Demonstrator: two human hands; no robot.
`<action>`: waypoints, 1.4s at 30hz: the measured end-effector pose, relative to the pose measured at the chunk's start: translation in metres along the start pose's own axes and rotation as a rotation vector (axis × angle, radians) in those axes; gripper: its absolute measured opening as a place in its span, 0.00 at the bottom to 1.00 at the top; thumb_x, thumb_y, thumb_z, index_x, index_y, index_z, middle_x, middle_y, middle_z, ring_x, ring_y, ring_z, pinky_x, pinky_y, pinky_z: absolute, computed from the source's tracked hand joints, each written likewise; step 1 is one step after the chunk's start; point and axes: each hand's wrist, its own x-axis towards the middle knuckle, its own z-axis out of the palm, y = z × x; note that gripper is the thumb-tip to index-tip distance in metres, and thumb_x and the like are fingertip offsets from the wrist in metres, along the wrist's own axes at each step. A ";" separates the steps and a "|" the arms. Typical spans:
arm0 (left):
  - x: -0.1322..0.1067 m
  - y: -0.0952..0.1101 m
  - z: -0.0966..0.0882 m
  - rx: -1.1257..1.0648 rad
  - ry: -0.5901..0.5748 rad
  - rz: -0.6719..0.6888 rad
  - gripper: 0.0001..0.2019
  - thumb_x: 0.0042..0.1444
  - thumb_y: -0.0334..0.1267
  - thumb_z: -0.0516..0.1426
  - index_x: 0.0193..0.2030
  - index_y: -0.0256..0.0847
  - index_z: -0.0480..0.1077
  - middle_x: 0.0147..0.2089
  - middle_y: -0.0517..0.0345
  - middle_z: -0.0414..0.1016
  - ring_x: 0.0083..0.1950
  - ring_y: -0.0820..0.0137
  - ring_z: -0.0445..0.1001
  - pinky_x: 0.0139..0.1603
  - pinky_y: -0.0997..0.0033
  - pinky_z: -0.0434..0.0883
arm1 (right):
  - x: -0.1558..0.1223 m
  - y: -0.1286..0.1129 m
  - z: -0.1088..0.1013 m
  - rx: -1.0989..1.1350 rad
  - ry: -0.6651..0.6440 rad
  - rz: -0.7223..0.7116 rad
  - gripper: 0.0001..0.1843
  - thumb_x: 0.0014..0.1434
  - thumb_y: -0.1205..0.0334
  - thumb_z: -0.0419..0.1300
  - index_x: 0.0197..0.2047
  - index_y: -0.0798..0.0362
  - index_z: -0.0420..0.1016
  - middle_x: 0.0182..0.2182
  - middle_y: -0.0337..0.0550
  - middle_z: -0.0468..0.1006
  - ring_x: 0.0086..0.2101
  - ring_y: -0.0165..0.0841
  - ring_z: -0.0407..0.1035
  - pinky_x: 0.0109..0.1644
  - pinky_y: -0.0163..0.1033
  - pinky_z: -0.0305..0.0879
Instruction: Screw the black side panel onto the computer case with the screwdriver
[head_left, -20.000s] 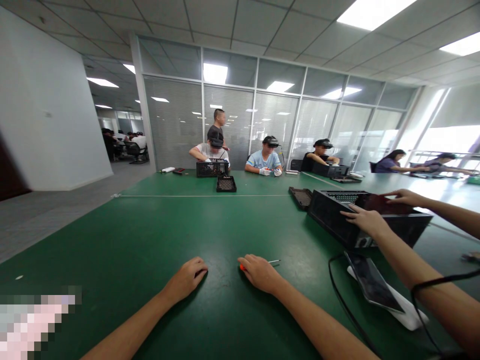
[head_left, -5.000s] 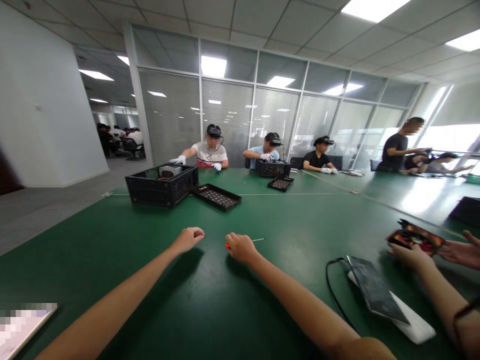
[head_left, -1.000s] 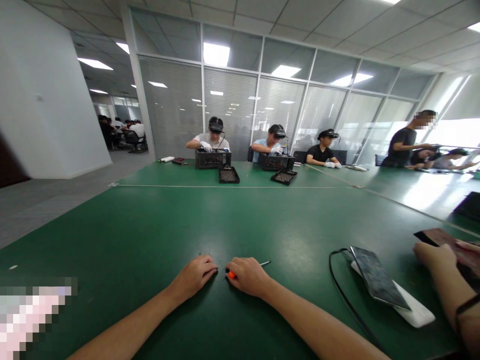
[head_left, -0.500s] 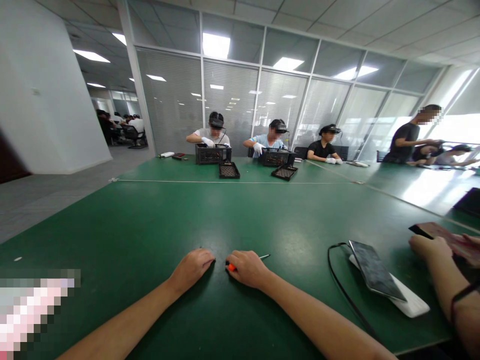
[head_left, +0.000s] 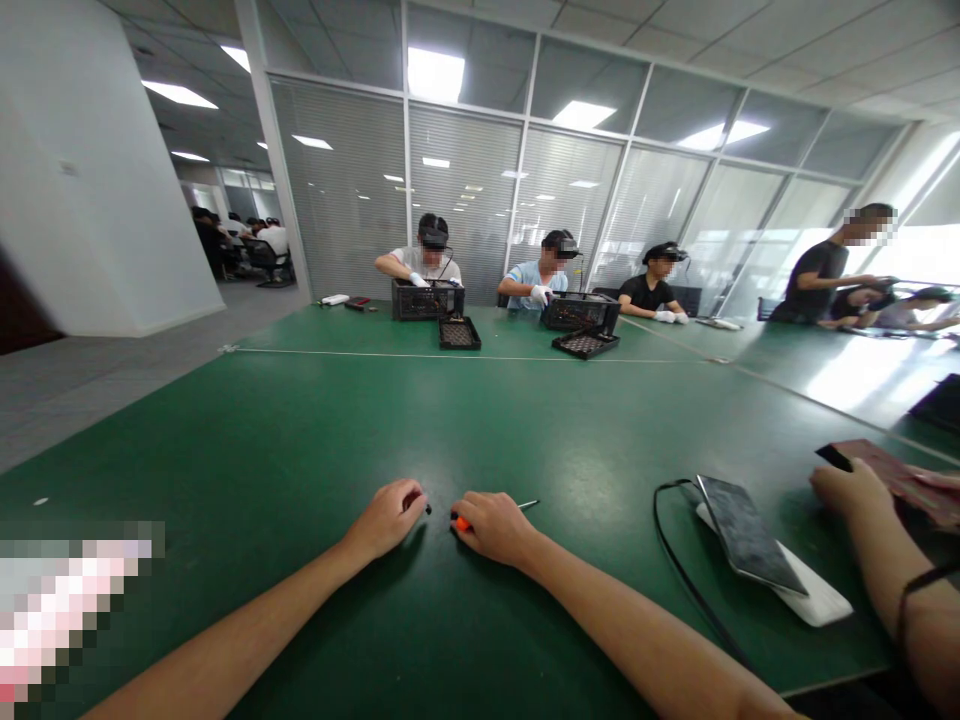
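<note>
On the green table [head_left: 330, 420], my right hand [head_left: 495, 525] is closed around a screwdriver [head_left: 463, 523]. Its orange and black handle end shows at the fingers, and the thin metal shaft sticks out on the other side of the hand. My left hand [head_left: 388, 518] is a short way to the left, thumb and fingers pinched. A small dark piece [head_left: 428, 509] shows at its fingertips; its kind is too small to make out. The two hands are apart, with a narrow gap between them.
To the right, a phone [head_left: 750, 535] rests on a white power bank [head_left: 821, 590] beside a black cable [head_left: 664, 550]. Another person's hands [head_left: 855, 490] hold a reddish object there. Across the table, people work at black cases [head_left: 427, 302]. A blurred-out patch covers the lower left.
My left hand has lifted and turned slightly, so its curled fingers and the dark piece show more. My right hand stays put with the screwdriver. Across the table, one black case has shifted right.
</note>
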 end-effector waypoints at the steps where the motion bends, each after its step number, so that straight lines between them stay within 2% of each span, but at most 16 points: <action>1: 0.002 0.001 0.002 0.017 -0.012 -0.007 0.14 0.57 0.42 0.47 0.29 0.38 0.68 0.29 0.57 0.71 0.32 0.70 0.68 0.35 0.73 0.62 | 0.000 0.000 0.000 0.000 0.000 -0.001 0.12 0.60 0.58 0.49 0.44 0.52 0.69 0.36 0.44 0.73 0.35 0.33 0.68 0.37 0.35 0.58; 8: 0.008 0.001 0.011 0.034 -0.062 -0.077 0.11 0.52 0.41 0.52 0.27 0.37 0.70 0.28 0.56 0.72 0.31 0.70 0.68 0.33 0.73 0.61 | 0.000 -0.001 0.000 -0.002 0.000 0.005 0.12 0.60 0.58 0.49 0.43 0.52 0.69 0.35 0.44 0.74 0.35 0.33 0.68 0.36 0.35 0.58; 14: 0.008 -0.006 0.002 -0.171 -0.108 -0.106 0.15 0.53 0.46 0.51 0.32 0.38 0.73 0.32 0.56 0.76 0.34 0.68 0.72 0.37 0.72 0.64 | 0.000 0.000 0.002 0.000 0.019 0.005 0.12 0.60 0.58 0.50 0.43 0.52 0.69 0.35 0.43 0.74 0.35 0.33 0.68 0.36 0.35 0.58; 21: 0.011 -0.012 -0.008 -0.298 -0.116 -0.127 0.16 0.52 0.47 0.51 0.33 0.37 0.72 0.32 0.56 0.77 0.35 0.68 0.73 0.38 0.72 0.66 | 0.000 0.000 0.000 0.005 -0.014 0.016 0.12 0.60 0.58 0.50 0.44 0.52 0.69 0.36 0.44 0.74 0.36 0.33 0.68 0.37 0.35 0.57; 30: 0.008 -0.011 -0.007 -0.178 -0.130 -0.044 0.15 0.55 0.44 0.49 0.35 0.39 0.74 0.34 0.57 0.77 0.36 0.69 0.73 0.40 0.72 0.66 | -0.001 -0.001 -0.001 -0.006 -0.001 -0.001 0.11 0.60 0.59 0.49 0.42 0.52 0.69 0.35 0.43 0.73 0.35 0.33 0.68 0.36 0.35 0.57; 36: 0.009 -0.017 -0.003 -0.154 -0.121 -0.013 0.14 0.57 0.41 0.49 0.40 0.40 0.74 0.40 0.55 0.77 0.42 0.68 0.73 0.46 0.72 0.65 | -0.001 0.000 -0.001 0.002 -0.010 -0.001 0.12 0.61 0.59 0.49 0.43 0.52 0.68 0.36 0.44 0.73 0.36 0.32 0.68 0.37 0.35 0.57; 42: 0.007 -0.016 -0.004 -0.097 -0.134 0.036 0.15 0.56 0.41 0.49 0.41 0.41 0.75 0.42 0.55 0.76 0.42 0.68 0.72 0.46 0.71 0.65 | 0.000 -0.001 -0.002 0.009 -0.038 0.022 0.12 0.60 0.58 0.50 0.43 0.53 0.69 0.37 0.44 0.73 0.37 0.33 0.68 0.38 0.35 0.58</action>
